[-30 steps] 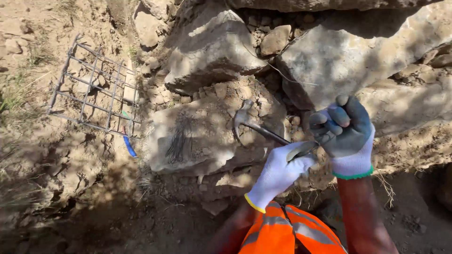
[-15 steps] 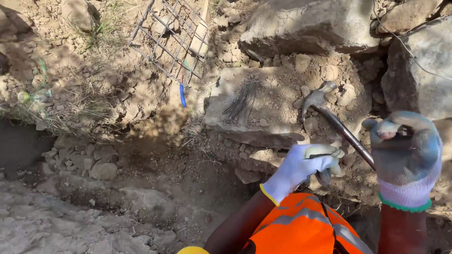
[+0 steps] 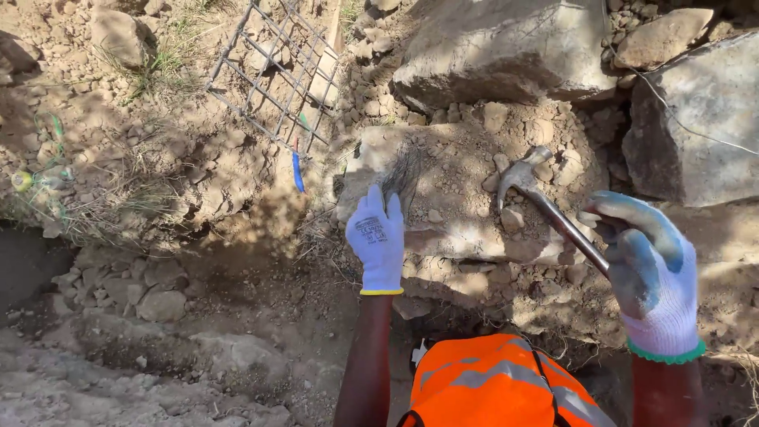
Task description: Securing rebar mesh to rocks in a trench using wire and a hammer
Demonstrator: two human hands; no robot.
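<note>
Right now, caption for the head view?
Left hand reaches to a flat rock; right hand holds a hammer over it.

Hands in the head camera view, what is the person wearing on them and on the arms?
The left hand wears a white knit glove with a small dark printed mark on its back and a yellow cuff edge. The right hand wears a white knit glove with a blue-grey coated palm and fingers and a green cuff edge. Both forearms are bare, without sleeves. An orange high-visibility vest with grey reflective stripes shows below.

1. Flat rock (image 3: pixel 466 198) is the landmark: wire bundle (image 3: pixel 403 170) lies on its left end.
2. Hammer (image 3: pixel 545 209) head rests on its right part.
3. Left hand (image 3: pixel 376 237) at its left edge; right hand (image 3: pixel 648 269) to its right.
4. Wire mesh (image 3: pixel 277 71) behind-left; big boulder (image 3: pixel 506 47) directly behind.
</note>
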